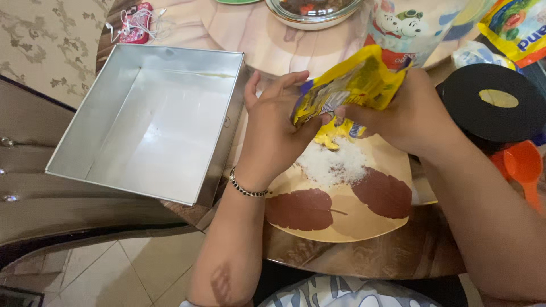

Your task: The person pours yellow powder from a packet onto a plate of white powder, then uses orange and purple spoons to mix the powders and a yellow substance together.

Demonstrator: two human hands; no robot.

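Both hands hold a yellow packet (352, 85) tilted mouth-down over a tan plate (341, 219) with brown leaf prints. My left hand (273, 128) grips the packet's lower left end; a beaded bracelet sits on that wrist. My right hand (406, 111) pinches the packet from the right. A small heap of white powder (333, 165) lies on the plate under the packet's opening.
A square metal baking tin (151, 122) sits empty at the left, overhanging the table edge. A black round disc (492, 102) and an orange spoon (523, 170) are at the right. A glass bowl (313, 14), a printed tub (406, 28) and another packet (515, 25) stand behind.
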